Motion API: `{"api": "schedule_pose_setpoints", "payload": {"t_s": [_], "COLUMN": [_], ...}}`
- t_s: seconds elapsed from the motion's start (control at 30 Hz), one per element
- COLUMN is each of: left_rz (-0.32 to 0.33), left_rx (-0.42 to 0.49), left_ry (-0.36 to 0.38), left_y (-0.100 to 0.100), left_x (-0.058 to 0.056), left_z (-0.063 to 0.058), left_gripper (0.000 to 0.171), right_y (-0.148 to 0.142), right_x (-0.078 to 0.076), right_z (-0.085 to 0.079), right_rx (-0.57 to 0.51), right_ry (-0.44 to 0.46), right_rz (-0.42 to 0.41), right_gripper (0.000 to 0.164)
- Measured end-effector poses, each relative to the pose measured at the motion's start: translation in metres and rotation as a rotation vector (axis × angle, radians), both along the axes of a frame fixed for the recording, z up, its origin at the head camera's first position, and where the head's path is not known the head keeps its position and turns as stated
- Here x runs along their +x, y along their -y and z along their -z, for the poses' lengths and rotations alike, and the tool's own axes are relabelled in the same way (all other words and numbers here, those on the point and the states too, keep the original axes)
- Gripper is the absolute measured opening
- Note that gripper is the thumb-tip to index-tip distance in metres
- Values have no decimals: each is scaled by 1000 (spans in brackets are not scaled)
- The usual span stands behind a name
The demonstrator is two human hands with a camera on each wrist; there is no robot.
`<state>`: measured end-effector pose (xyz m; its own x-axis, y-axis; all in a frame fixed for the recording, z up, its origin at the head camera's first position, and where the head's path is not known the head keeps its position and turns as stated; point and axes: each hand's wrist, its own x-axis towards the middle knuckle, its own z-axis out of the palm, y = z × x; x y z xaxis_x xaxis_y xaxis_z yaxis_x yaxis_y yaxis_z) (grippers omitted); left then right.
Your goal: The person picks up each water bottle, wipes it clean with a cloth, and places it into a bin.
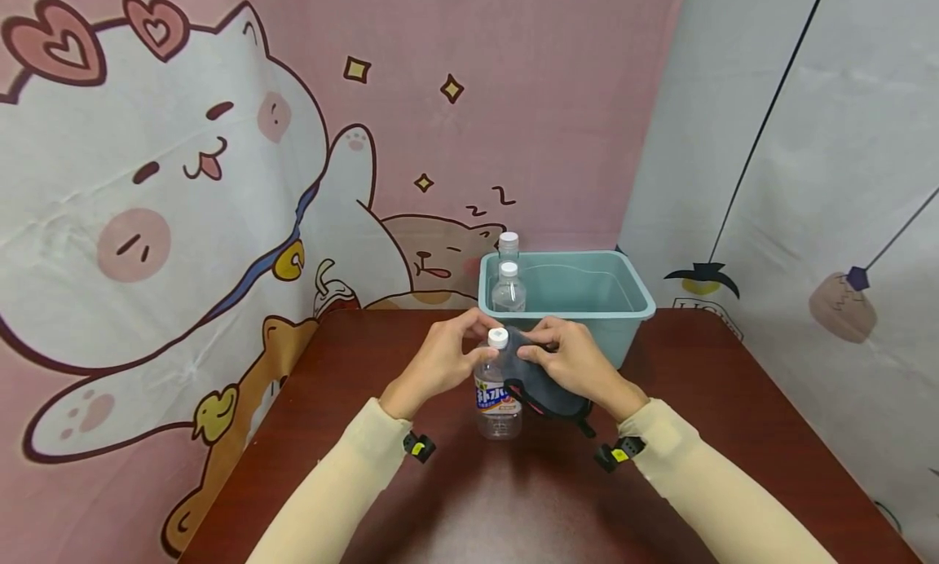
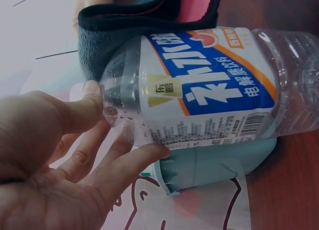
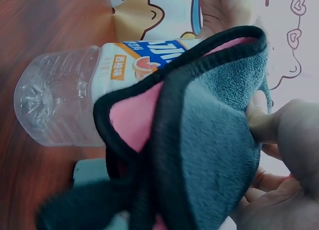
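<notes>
A clear plastic bottle (image 1: 500, 425) with a white cap and a blue-and-white label stands on the table in front of me. My left hand (image 1: 438, 359) holds it around the neck, thumb and fingers just below the cap. In the left wrist view, the bottle (image 2: 209, 85) looks see-through, with droplets near its shoulder. My right hand (image 1: 579, 360) pinches a dark grey fuzzy cloth (image 1: 548, 391) with black edging against the bottle's right side. The right wrist view shows the folded cloth (image 3: 219, 135) with a pink inner side and a dark strap; it hides part of the label.
Behind the hands, a light blue plastic bin (image 1: 623, 315) stands on the dark red-brown table (image 1: 352, 368). Two clear bottles with white caps, the nearer one (image 1: 509, 291) lower in view, stand in its left end. A cartoon-printed curtain (image 1: 572, 99) hangs behind the table.
</notes>
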<state>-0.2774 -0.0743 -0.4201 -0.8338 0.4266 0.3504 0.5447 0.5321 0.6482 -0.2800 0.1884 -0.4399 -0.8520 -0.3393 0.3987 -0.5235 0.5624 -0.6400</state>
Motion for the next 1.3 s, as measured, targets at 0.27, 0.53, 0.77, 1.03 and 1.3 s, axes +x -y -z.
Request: {"api": "schedule_pose_setpoints", "payload": {"t_s": [0.27, 0.53, 0.77, 1.03, 1.3], "left_rz": [8, 12, 3, -4, -1], "left_rx": [21, 32, 26, 25, 23], "left_ry": [17, 27, 40, 27, 26], "left_y": [1, 1, 1, 0, 0], "left_x": [0, 1, 1, 2, 3], "left_z": [1, -1, 0, -1, -1], "left_gripper": [37, 38, 37, 35, 36], "right_y": [-11, -21, -22, -18, -16], "right_x": [0, -7, -12, -13, -13], "right_z": [11, 49, 79, 100, 104], "right_rx": [15, 113, 192, 278, 268], "right_ry": [47, 27, 12, -6, 15], "right_rz": [2, -38, -109, -205, -199], "right_gripper": [32, 26, 21, 16, 20]}}
